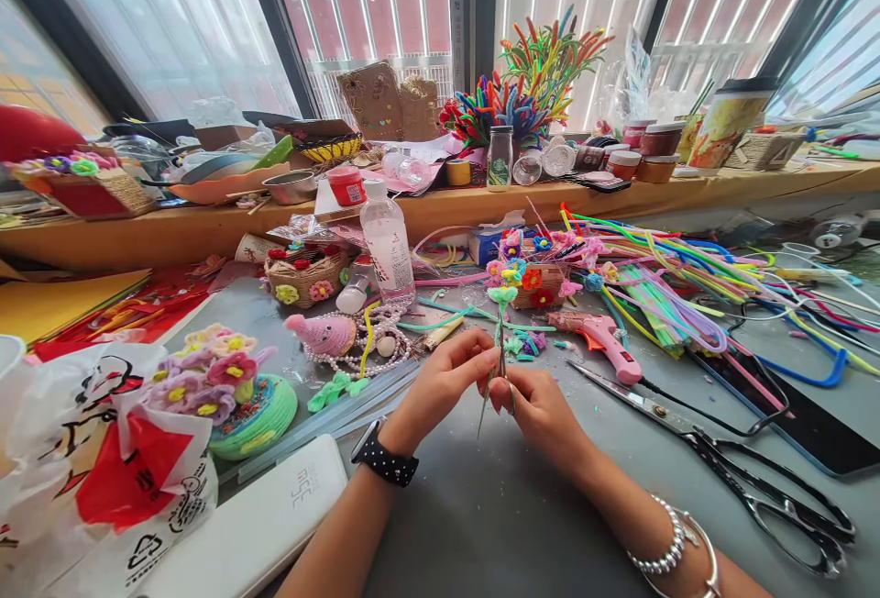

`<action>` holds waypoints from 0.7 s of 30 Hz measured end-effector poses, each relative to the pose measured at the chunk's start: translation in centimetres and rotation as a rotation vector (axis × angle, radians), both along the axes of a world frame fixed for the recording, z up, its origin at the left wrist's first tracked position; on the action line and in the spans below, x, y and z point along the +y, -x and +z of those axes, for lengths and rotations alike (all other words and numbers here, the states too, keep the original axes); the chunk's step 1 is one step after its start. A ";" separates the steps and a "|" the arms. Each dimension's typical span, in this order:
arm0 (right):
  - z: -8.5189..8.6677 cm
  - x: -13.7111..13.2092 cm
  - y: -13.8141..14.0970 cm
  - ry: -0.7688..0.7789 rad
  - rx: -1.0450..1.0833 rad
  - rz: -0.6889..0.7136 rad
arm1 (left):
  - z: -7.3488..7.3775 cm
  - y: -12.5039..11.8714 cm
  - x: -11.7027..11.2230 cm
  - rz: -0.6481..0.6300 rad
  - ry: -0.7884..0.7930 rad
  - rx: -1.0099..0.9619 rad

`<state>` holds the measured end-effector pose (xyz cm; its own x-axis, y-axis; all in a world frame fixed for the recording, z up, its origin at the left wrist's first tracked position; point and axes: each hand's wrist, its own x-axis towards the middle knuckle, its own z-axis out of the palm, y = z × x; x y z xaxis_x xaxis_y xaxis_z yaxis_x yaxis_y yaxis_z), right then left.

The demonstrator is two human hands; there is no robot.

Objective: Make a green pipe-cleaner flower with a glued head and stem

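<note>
My left hand [446,382], with a watch on its wrist, pinches the thin green stem of a pipe-cleaner flower sprig [505,293]. Mint and yellow blossoms top the sprig, and the stem's end points down below my fingers. Small scissors [502,355] are in my right hand [546,410], their blades pointing up alongside the stem. Whether the blades touch the stem is unclear, as my fingers partly cover both. Beyond the hands stands a woven basket [543,284] with colourful fuzzy flowers. A pink glue gun [601,339] lies to the right.
Large black-handled scissors [715,451] and a dark phone [811,424] lie right, near heaped pipe cleaners [687,277]. At left are a white power bank [261,525], a plastic bag [103,470] and a green flower cake [258,415]. A clear bottle [386,245] stands behind my left hand.
</note>
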<state>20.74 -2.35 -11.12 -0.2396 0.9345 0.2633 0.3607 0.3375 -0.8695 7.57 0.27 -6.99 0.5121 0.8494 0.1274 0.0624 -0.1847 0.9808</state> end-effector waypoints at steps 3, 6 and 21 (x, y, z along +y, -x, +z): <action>0.0 0.1 0.0 -0.014 -0.026 -0.032 | 0.0 0.0 0.0 0.017 0.020 -0.004; 0.0 0.1 0.1 -0.033 -0.025 -0.049 | 0.0 0.0 0.1 0.033 0.042 -0.016; 0.3 0.0 0.1 0.034 -0.003 0.130 | 0.2 0.1 0.1 0.073 0.025 -0.049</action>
<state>20.64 -2.39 -10.84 -0.3598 0.9038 0.2316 0.3182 0.3522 -0.8802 7.51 0.38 -6.81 0.4421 0.8877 0.1289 0.0261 -0.1564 0.9873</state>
